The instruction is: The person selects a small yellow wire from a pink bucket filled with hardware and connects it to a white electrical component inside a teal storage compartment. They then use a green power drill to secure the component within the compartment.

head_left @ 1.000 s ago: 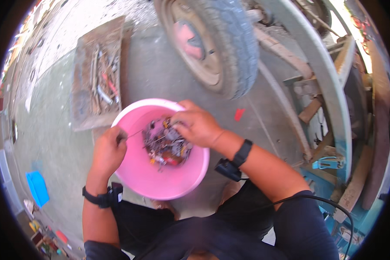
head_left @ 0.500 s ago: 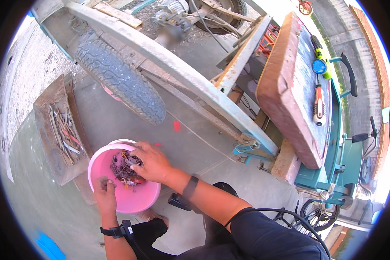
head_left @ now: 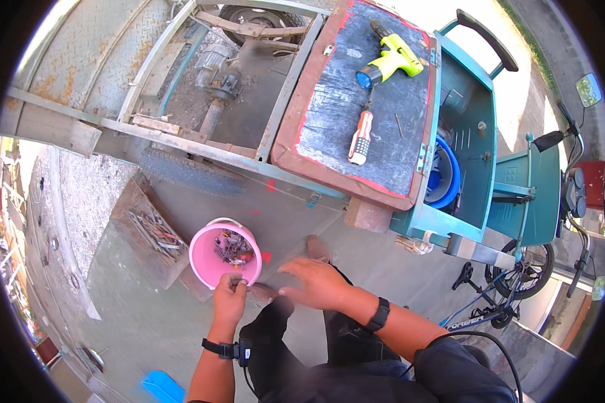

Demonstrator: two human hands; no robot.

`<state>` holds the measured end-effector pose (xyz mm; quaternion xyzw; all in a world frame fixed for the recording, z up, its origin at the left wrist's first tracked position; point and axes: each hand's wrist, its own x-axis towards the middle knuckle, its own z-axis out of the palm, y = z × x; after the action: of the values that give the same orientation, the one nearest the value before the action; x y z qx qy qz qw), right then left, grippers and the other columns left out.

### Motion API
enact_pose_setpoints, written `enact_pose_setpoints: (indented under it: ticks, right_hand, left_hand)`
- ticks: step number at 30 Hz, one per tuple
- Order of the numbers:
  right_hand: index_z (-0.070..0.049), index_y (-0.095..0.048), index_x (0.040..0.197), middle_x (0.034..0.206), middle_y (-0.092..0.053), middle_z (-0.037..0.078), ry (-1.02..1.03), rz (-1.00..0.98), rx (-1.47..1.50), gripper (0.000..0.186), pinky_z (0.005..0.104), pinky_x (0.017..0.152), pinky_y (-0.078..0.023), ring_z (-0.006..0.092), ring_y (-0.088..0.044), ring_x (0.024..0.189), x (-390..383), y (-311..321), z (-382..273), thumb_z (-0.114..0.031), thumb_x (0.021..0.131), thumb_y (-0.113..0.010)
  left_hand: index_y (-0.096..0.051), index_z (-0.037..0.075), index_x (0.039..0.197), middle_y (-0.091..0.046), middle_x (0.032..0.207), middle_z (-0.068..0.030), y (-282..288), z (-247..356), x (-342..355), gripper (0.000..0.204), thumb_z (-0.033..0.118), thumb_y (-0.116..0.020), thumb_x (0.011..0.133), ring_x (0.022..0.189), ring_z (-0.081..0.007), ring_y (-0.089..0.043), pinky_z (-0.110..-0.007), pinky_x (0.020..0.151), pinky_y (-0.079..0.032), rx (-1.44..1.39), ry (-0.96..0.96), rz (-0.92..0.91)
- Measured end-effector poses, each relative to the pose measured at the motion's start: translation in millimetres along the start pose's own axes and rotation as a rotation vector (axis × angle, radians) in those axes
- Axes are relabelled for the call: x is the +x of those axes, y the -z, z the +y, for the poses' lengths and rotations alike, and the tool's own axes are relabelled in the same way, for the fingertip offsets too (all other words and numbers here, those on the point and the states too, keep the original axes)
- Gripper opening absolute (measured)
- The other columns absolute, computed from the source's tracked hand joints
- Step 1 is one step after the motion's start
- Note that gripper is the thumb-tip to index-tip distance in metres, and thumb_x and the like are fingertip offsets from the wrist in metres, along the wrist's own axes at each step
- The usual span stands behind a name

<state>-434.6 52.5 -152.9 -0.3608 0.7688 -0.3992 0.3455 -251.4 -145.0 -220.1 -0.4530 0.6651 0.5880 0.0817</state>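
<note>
A pink bucket (head_left: 208, 267) stands on the concrete floor, with a heap of small metal hardware (head_left: 234, 248) inside it. My left hand (head_left: 229, 299) is at the bucket's near rim, its fingers pinched together. A small dark bit shows at the fingertips, too little to name. To the right of the bucket, apart from it, my right hand (head_left: 316, 285) is raised with its fingers stretched out and nothing in it.
A rusty metal tray (head_left: 136, 201) of hand tools lies left of the bucket. Ahead is a teal cart frame (head_left: 202, 146). On its padded lid (head_left: 323, 101) rest a lime-green cordless drill (head_left: 393, 60) and a screwdriver (head_left: 361, 138). A bicycle (head_left: 494, 305) stands at right.
My right hand has come out of the bucket, off the hardware, and moved right. My left hand has drawn back to the near rim, still pinched. The view has shifted, showing more of the cart.
</note>
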Motion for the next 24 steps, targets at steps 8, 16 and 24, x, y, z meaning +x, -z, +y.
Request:
enact_pose_setpoints:
  ticks: [8, 16, 24]
  right_hand:
    - [-0.006, -0.066, 0.118, 0.105, -0.069, 0.015, -0.089, 0.141, 0.06, 0.038, 0.0414, 0.085, -0.054, 0.0334, -0.067, 0.096, -103, 166, -74, -0.027, 0.088, -0.077]
    - [-0.005, -0.067, 0.108, 0.106, -0.068, 0.016, -0.213, 0.679, -0.206, 0.027, 0.0421, 0.085, -0.053, 0.0367, -0.066, 0.096, -158, 255, -25, -0.014, 0.084, -0.077]
    - [-0.009, -0.068, 0.109, 0.106, -0.068, 0.012, -0.444, 0.691, -0.376, 0.028, 0.043, 0.077, -0.054, 0.035, -0.067, 0.094, -143, 258, -3, -0.025, 0.086, -0.074]
  left_hand:
    - [-0.062, -0.004, 0.112, -0.072, 0.092, -0.0129, -30, 172, -37, 0.02, 0.006, -0.063, 0.095, 0.082, -0.0178, -0.071, -0.031, 0.074, -0.056, 0.111, -0.14, -0.102]
    - [-0.064, -0.001, 0.112, -0.071, 0.093, -0.0123, -80, 256, -25, 0.021, 0.01, -0.065, 0.094, 0.085, -0.0186, -0.071, -0.033, 0.075, -0.055, 0.235, -0.245, -0.193]
    - [-0.066, 0.001, 0.107, -0.074, 0.096, -0.0161, -126, 314, 29, 0.021, 0.016, -0.067, 0.093, 0.086, -0.0267, -0.072, -0.037, 0.077, -0.055, 0.371, -0.385, -0.254]
